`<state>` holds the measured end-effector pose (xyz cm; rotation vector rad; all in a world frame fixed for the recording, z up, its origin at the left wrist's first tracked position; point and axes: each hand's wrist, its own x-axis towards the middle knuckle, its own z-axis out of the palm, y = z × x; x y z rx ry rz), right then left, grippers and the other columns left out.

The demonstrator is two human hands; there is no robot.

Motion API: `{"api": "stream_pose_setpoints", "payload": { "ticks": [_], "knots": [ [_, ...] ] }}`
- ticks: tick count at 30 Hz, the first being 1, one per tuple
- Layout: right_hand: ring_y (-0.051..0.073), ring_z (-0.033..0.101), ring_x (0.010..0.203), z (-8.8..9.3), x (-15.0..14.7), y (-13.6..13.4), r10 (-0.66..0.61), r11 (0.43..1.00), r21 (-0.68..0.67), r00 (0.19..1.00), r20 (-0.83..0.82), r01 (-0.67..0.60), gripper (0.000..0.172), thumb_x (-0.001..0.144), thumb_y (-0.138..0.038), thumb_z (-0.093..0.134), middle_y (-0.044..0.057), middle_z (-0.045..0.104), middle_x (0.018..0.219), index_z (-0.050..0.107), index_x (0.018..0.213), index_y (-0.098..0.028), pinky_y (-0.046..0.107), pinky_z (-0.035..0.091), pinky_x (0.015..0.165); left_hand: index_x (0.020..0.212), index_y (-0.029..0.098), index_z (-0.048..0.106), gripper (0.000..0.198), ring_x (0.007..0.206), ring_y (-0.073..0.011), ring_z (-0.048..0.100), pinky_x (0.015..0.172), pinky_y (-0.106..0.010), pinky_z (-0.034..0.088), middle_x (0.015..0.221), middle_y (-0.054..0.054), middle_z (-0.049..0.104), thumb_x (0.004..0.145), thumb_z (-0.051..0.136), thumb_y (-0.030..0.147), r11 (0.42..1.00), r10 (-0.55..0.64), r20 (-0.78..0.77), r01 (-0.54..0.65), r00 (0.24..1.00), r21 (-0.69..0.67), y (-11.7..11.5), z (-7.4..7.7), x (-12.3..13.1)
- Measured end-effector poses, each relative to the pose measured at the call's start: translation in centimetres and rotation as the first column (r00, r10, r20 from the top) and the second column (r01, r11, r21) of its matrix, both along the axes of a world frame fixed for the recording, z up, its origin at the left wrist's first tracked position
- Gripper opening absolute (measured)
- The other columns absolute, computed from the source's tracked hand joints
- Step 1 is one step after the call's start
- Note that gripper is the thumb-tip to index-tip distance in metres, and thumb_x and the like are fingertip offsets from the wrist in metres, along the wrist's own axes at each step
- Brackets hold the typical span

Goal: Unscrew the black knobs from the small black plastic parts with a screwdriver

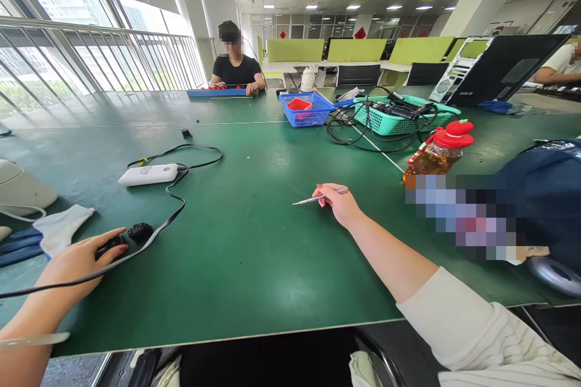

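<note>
My right hand (339, 202) rests on the green table (254, 242) near its middle, pinching a pair of silver tweezers (313, 198) whose tips point left. My left hand (75, 266) lies at the near left with its fingers curled onto a small black device (115, 243) on a black cable (172, 205). A second small black piece (140, 231) sits just right of the fingertips. The cable runs up to a white power bank (149, 174).
A red-capped bottle of amber liquid (438, 154) stands to the right beside a dark blue bag (540, 199). Blue basket (305, 109), teal basket with cables (399, 115) and an open computer case (494, 69) lie farther back. White cloth (61, 227) at left. A person sits at the far end.
</note>
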<state>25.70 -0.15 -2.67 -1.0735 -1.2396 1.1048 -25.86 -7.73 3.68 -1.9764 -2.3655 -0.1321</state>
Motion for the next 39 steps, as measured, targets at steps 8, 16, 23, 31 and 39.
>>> {"api": "stream_pose_setpoints", "payload": {
  "ticks": [8,16,23,31,39],
  "knots": [
    [0.012,0.047,0.054,0.0,0.0,0.0,-0.005,1.0,0.001,1.0,-0.008,0.005,0.031,0.078,-0.047,0.069,0.0,0.056,0.056,0.073,0.062,-0.02,0.031,0.037,0.06,0.132,0.016,0.063,0.065,0.106,-0.0311,0.063,0.088,-0.039,0.05,0.114,-0.013,0.072,0.09,0.033,0.055,0.989,-0.071,-0.105,0.084,0.992,0.121,1.3,1.7,4.3],
    [0.013,0.048,0.055,-0.2,0.1,0.1,0.011,1.0,0.008,1.0,0.004,-0.011,0.032,0.08,-0.046,0.067,0.0,0.055,0.054,0.073,0.063,-0.02,0.032,0.037,0.061,0.135,0.02,0.059,0.052,0.111,-0.0257,0.062,0.088,-0.031,0.046,0.124,-0.008,0.07,0.097,0.037,0.048,0.999,-0.032,-0.145,0.031,0.989,-0.01,1.9,0.5,5.3],
    [0.013,0.047,0.056,-0.1,0.1,0.0,0.017,1.0,0.005,1.0,0.012,-0.017,0.033,0.08,-0.048,0.067,-0.001,0.054,0.053,0.073,0.063,-0.02,0.032,0.036,0.061,0.142,0.028,0.05,0.058,0.098,-0.0233,0.066,0.077,-0.026,0.048,0.114,-0.001,0.072,0.092,0.039,0.056,0.993,0.04,-0.075,-0.048,0.996,-0.11,1.9,0.2,4.7],
    [0.013,0.046,0.054,0.4,-0.2,0.0,0.01,1.0,0.003,1.0,0.018,-0.01,0.039,0.077,-0.055,0.068,0.0,0.053,0.053,0.071,0.061,-0.019,0.032,0.036,0.059,0.109,0.027,0.07,0.048,0.091,-0.0232,0.065,0.081,-0.032,0.051,0.097,0.0,0.074,0.089,0.036,0.055,0.993,0.075,-0.037,-0.078,0.996,-0.085,-0.2,1.9,5.5],
    [0.013,0.046,0.056,0.1,-0.4,-0.2,-0.055,0.998,0.028,0.998,0.012,0.054,0.039,0.078,-0.059,0.068,-0.002,0.051,0.052,0.069,0.065,-0.021,0.032,0.038,0.064,0.11,0.03,0.071,0.033,0.107,-0.0237,0.065,0.099,-0.037,0.049,0.115,-0.001,0.072,0.09,0.054,0.05,0.846,-0.49,0.364,0.533,0.792,-0.02,-3.6,0.4,16.1]
  ]
}}
